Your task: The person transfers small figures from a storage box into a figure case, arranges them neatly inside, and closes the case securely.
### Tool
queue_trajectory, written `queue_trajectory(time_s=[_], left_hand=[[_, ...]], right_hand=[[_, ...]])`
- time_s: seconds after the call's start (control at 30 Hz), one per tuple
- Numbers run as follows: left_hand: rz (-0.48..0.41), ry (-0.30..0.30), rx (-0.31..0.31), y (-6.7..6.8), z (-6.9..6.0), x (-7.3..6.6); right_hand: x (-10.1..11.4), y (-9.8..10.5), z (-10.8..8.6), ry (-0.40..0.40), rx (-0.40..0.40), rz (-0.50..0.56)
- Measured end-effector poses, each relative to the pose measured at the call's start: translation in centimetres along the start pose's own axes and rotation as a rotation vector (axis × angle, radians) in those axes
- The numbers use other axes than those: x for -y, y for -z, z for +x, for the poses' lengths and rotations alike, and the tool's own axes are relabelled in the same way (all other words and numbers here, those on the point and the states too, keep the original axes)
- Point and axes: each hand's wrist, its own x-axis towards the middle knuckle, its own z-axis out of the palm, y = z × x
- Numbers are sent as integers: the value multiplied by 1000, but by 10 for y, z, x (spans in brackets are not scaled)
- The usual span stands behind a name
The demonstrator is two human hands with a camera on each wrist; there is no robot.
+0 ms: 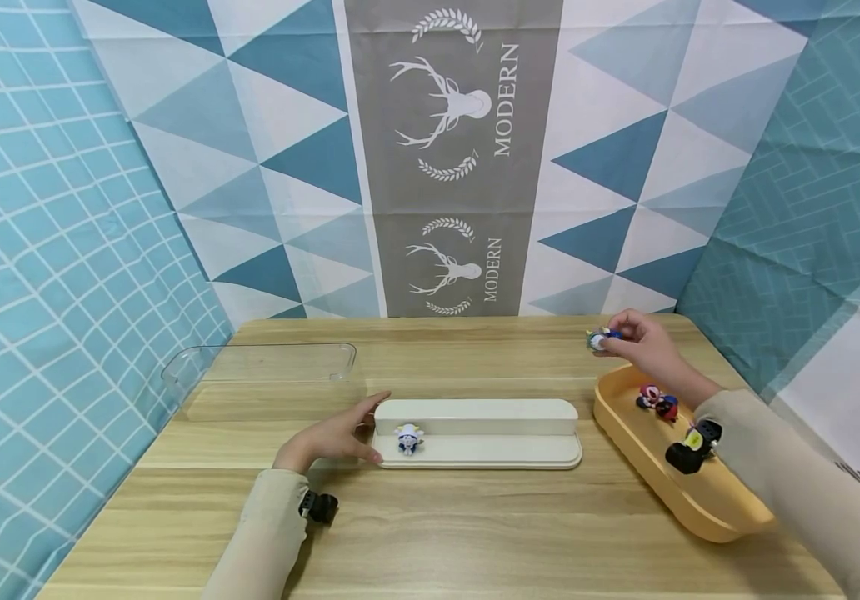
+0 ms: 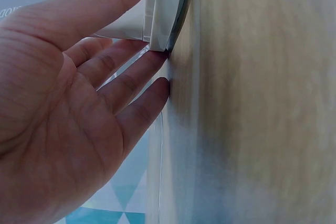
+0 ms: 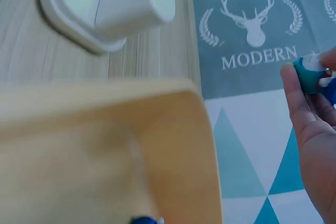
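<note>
A white two-step display stand (image 1: 490,450) lies on the table, with a small white-and-blue figurine (image 1: 409,439) on the left of its lower step. My left hand (image 1: 336,432) holds the stand's left end, thumb at the front edge and fingers toward the back; up close, the left wrist view shows fingertips against the base (image 2: 160,19). At the far right, my right hand (image 1: 647,342) pinches another small figurine (image 1: 598,338) above the table, beyond the yellow tray (image 1: 632,454). This figurine (image 3: 310,74) looks teal, white and blue; fingers partly hide it.
Inside the tray are a red-and-white figurine (image 1: 651,397) and a dark red-and-blue one (image 1: 667,408); my right forearm covers part of the tray. A clear plastic cover (image 1: 265,375) stands at the back left. Patterned cloth (image 1: 610,158) hangs behind the wooden table (image 1: 475,533).
</note>
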Motion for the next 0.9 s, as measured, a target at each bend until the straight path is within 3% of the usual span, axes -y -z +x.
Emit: queue_trajectory(time_s=[0.17, 0.4, 0.47, 0.7, 0.9], left_hand=[[-5, 8, 1, 0, 0, 0], [-11, -10, 1, 0, 0, 0], [-13, -14, 0, 0, 0, 0], [-11, -11, -3, 0, 0, 0], [-16, -9, -1, 0, 0, 1]], right_hand=[[4, -11, 1, -100, 1, 81], [8, -25, 1, -210, 53, 327], [9, -30, 1, -228, 67, 349], [10, -45, -1, -214, 188, 365], [9, -59, -5, -200, 282, 523]])
